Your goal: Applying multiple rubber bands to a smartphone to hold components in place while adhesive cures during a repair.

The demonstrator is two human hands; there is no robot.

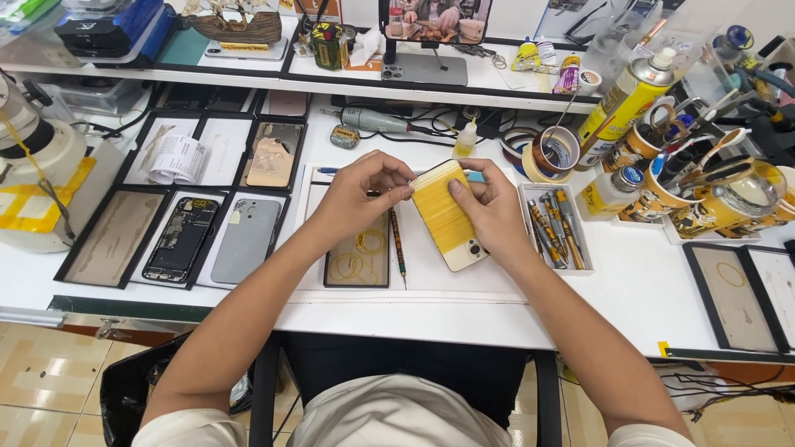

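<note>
A white phone [457,245] wrapped in strips of yellow tape [439,207] is held tilted above the white work mat [497,273]. My left hand [360,194] pinches the tape at the phone's top left edge. My right hand [490,209] grips the phone's right side, thumb pressed on the taped back. The phone's lower end with the camera cut-out stays bare. Under my left hand lies a dark tray with yellow rubber bands [358,263], and a thin screwdriver [398,245] lies beside it.
Black trays at left hold an opened phone [180,238], a grey back cover [246,240] and other parts. A small tray of tools [553,225], tape rolls [553,151], a spray can [625,98] and cups of tools stand at right. A microscope [33,157] is far left.
</note>
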